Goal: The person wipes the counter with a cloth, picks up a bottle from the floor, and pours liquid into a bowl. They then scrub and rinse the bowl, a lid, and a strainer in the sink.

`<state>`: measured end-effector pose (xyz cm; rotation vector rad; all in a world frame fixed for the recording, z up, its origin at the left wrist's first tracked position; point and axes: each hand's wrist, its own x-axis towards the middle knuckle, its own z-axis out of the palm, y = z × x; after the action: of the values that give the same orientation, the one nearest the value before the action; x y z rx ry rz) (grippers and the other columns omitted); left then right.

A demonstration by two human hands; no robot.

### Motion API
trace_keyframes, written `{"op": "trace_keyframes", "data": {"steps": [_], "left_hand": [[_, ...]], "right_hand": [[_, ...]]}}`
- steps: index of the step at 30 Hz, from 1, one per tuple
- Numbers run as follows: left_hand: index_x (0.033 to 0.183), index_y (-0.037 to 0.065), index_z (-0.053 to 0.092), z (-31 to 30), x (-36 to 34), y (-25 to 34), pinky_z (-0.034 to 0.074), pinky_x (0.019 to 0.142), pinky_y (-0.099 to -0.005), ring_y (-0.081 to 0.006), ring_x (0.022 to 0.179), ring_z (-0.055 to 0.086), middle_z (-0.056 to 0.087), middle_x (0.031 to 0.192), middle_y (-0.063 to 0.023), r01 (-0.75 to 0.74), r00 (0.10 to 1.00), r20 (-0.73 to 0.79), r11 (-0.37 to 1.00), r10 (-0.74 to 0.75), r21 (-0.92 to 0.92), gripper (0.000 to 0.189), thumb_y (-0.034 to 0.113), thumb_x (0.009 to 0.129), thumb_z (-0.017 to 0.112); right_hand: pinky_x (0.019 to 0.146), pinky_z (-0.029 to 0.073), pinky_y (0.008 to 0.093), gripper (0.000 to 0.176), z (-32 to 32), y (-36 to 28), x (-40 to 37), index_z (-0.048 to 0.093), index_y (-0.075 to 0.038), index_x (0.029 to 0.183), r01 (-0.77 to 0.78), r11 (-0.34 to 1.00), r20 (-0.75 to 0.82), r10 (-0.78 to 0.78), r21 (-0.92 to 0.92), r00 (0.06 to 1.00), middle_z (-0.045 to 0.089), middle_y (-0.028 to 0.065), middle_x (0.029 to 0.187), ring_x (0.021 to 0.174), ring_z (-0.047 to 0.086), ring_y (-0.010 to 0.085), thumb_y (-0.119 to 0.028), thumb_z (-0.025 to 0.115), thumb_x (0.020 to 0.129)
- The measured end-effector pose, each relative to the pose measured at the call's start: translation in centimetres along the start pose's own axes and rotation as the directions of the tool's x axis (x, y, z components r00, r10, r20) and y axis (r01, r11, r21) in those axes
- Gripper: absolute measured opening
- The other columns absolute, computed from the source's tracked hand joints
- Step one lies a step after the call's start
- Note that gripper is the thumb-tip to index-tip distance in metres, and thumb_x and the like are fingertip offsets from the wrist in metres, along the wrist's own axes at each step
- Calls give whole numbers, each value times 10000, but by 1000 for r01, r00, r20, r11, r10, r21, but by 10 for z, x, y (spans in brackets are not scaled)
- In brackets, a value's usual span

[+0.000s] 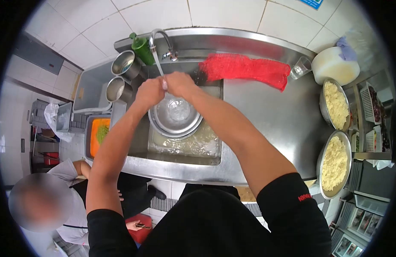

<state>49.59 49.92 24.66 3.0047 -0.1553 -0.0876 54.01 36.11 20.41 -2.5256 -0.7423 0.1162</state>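
Starting at the left, I'm seeing two steel pots standing near the tap. The left hand is curling in under the running water and meeting the right hand; both are pressing together with fingers folded, and I'm not able to tell whether they're pinching anything. Just below them, nested metal bowls are sitting in the sink, the inner one holding water. I'm judging them stiff and hardly fragile, light when drained, heavier and sloshing like this, and slippery along the wet walls; I'd be gripping opposite sides of the rim and keeping them level. Farther right, a red mesh sack is lying apart from both hands.
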Motion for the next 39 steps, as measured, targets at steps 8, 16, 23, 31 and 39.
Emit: {"op": "trace_keyframes", "data": {"steps": [8,16,23,31,39], "left_hand": [[1037,29,632,17,-11,-13,515,748,-402,-333,887,672,691,931,-193,198,980,109,818,-166,-540,286,213,831,560],[1193,100,545,45,-37,-13,457,592,-231,-85,815,569,599,931,16,230,969,246,284,21,-931,425,90,782,652],[1083,69,667,50,-10,-29,521,715,-335,-161,825,661,686,925,-62,-285,945,-310,736,107,-614,372,-72,745,597],[933,93,678,1,-10,-16,525,714,-460,-352,809,663,654,815,-157,-254,958,-92,951,273,178,182,151,769,624],[882,-15,673,43,-48,-11,516,710,-442,-356,790,659,678,848,-214,295,950,69,810,-303,-507,279,248,813,613]], "right_hand": [[729,553,457,210,-22,-17,10,701,-103,976,140,961,20,-140,-239,990,708,169,925,872,698,331,-192,588,823],[774,526,466,360,-23,-17,-20,576,-50,1060,50,999,137,-49,-3,989,680,214,937,895,668,389,-235,685,771],[714,546,346,518,-22,11,-35,483,-62,1279,-305,373,364,-97,876,926,626,119,1091,870,659,212,-276,691,856],[625,543,377,367,8,-9,-18,613,-39,1098,-313,759,497,-17,572,868,697,135,884,751,686,256,-159,713,767],[751,550,454,245,11,-19,1,680,-127,980,214,960,159,-186,-182,970,706,150,883,834,692,341,-232,653,760]]}}
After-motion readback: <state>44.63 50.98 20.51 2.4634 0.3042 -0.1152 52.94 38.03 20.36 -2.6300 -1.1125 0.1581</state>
